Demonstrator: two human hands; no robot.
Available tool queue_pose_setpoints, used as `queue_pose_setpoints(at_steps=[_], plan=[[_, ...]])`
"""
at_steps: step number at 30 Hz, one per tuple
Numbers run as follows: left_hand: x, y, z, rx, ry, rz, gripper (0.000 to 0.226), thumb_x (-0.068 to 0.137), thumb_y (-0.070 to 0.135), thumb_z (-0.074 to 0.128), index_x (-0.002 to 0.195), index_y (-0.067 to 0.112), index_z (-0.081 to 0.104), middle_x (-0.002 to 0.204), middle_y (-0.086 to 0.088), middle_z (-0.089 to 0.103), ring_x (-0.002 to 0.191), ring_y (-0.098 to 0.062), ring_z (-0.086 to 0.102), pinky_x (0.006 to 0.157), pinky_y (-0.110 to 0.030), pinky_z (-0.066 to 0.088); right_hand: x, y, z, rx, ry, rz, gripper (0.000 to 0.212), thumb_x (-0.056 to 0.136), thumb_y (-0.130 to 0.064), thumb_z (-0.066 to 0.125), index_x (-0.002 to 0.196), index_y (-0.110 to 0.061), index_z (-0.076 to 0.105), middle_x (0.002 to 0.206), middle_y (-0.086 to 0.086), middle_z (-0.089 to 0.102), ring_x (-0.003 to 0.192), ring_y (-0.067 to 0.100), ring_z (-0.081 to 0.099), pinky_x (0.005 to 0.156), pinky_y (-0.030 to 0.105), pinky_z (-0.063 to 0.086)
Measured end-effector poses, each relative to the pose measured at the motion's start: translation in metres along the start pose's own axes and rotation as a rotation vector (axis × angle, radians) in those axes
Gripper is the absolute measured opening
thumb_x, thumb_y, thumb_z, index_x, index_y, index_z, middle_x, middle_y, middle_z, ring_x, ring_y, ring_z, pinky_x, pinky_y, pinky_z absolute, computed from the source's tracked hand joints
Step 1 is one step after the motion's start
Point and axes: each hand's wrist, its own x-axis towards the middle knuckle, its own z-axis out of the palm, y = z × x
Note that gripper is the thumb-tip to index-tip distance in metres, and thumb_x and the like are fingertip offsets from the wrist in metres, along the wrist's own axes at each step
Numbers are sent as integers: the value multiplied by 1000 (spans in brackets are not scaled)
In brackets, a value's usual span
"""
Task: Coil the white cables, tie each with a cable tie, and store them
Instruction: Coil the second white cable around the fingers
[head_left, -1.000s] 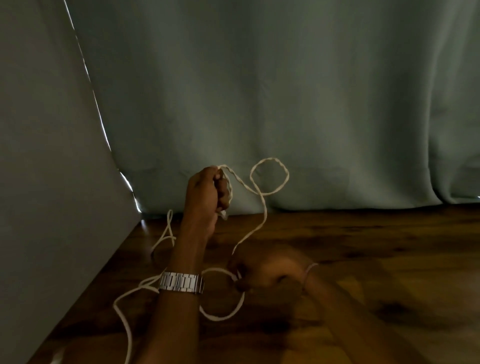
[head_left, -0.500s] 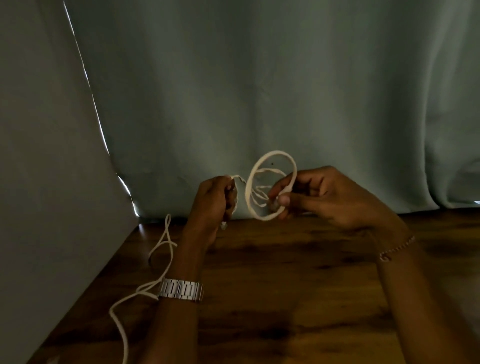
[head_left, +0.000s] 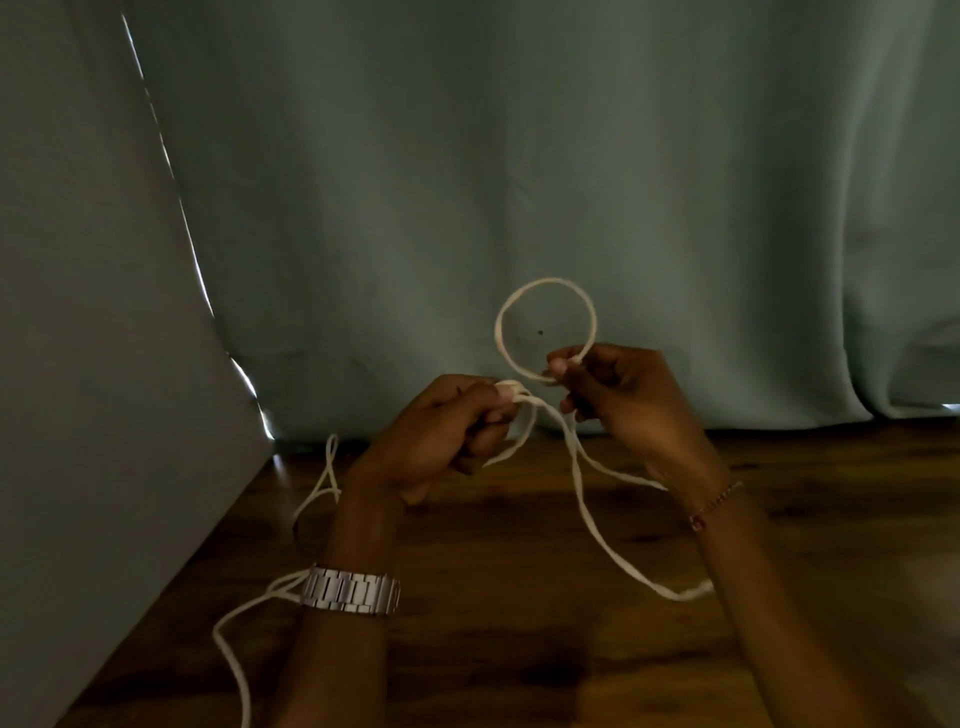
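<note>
1. A dark brown wood-grain bench (head_left: 519, 649) is stretching across the lower part of the view, running back to a pale grey-green curtain (head_left: 519, 182).
2. Slack lengths of a thin white cable (head_left: 228, 644) are trailing over its left part, near the left edge.

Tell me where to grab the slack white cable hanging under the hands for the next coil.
Pinch the white cable on the hanging stretch just below the left hand, coming from the right with the right hand. That strand hangs free above the floor, unlike the tangle lying by the watch.
</note>
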Motion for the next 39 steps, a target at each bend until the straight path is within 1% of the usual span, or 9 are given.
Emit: queue_pose_setpoints(at_steps=[6,10,14,18,21,24,28,34,39], plan=[[3,4,1,-327,26,6,29,90,31,43,63,21,43,45,8,26,42,-10,10,42,-21,12,3,11,-3,-202,-190,242,39,94,-33,67,128,-22,54,92,6,77,75,18,76,76,38,61],[6,4,-1,-449,95,5,20,83,33,40,70,18,37,44,9,22,44,-13,4,42,-24,8,-4,-13,-5,-96,-261,169,44,96,-55,47,125,-24,59,110,-1,73,84,15,76,78,35,61],[6,3,-1,-478,105,97,17,84,28,38,76,14,43,44,9,24,41,-12,6,39,-23,16,-13,-29,-3,-194,-432,4,31,99,-38,53,124,-22,61,105,-2,75,87,12,75,77,32,60],[8,-1,1,-464,69,168,41,94,20,33,107,-7,61,41,6,29,35,-8,23,49,-26,38,-9,-17,4,-302,-240,-169,27,101,-13,56,125,-23,64,93,-4,73,77,11,73,73,29,61],[8,-1,6,-462,65,182,47,97,22,37,121,-13,59,39,1,42,37,-13,44,77,-35,53,-7,-6,13,-283,-137,-240,28,102,-14,56,127,-22,66,91,-2,73,73,13,72,68,29,62],[9,-1,13,-571,31,182,45,98,23,38,120,-9,59,64,-10,72,71,-25,74,100,-49,51,-8,1,18,-270,-98,-268,29,99,-9,56,122,-21,69,89,1,75,72,12,72,63,23,59],[12,-1,17,-648,27,176,46,97,26,40,111,-5,71,110,-17,74,113,-34,67,104,-48,49,-8,6,24,-383,-84,-303,24,96,-3,60,86,-25,65,68,-20,63,59,-1,66,54,7,46],[17,0,7,-555,97,233,49,103,28,35,143,-1,40,146,-4,54,127,-40,57,105,-55,46,-10,1,27,-566,-187,-326,22,102,-18,54,83,-24,62,61,-13,57,51,0,58,52,14,37],[19,-10,2,-527,232,268,40,97,15,46,134,2,40,152,-7,48,135,-31,51,102,-62,46,-14,-11,17,-696,-451,-246,30,105,-31,48,94,-18,72,70,-9,65,55,2,58,52,19,39]])
